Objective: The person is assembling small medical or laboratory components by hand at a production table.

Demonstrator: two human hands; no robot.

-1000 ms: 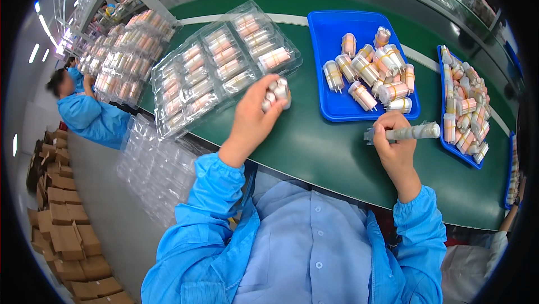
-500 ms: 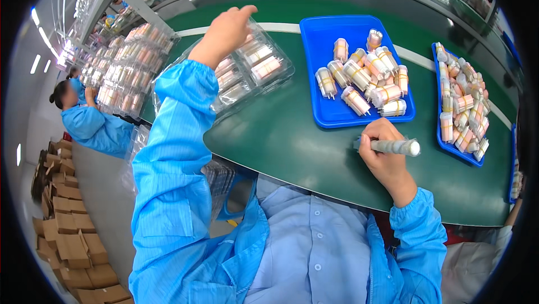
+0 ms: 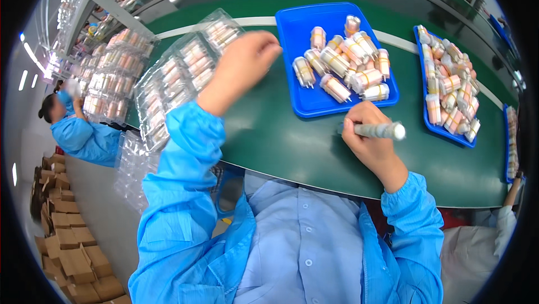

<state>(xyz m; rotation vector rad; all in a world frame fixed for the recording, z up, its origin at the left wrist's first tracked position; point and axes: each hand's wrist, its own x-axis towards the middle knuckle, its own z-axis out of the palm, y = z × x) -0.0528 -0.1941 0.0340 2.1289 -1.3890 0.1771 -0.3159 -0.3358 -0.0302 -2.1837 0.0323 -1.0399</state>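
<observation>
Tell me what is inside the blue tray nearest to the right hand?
The blue tray holds about a dozen small banded cylinder bundles, loosely piled. What lies under the pile is hidden.

Person, seen from above, head view.

- Smock: light blue, thin smooth fabric, faintly shiny, creased across the chest and upper arms. Front closes down the middle with a row of small round buttons in matching blue; a stitched placket runs along them.
- Sleeves: long, same light blue, loose and wrinkled along the arm, each gathered into a snug cuff at the wrist.
- Left hand (image 3: 242, 67): bare, no glove, ring or watch visible.
- Right hand (image 3: 370, 145): bare, no glove, ring or watch visible.
</observation>
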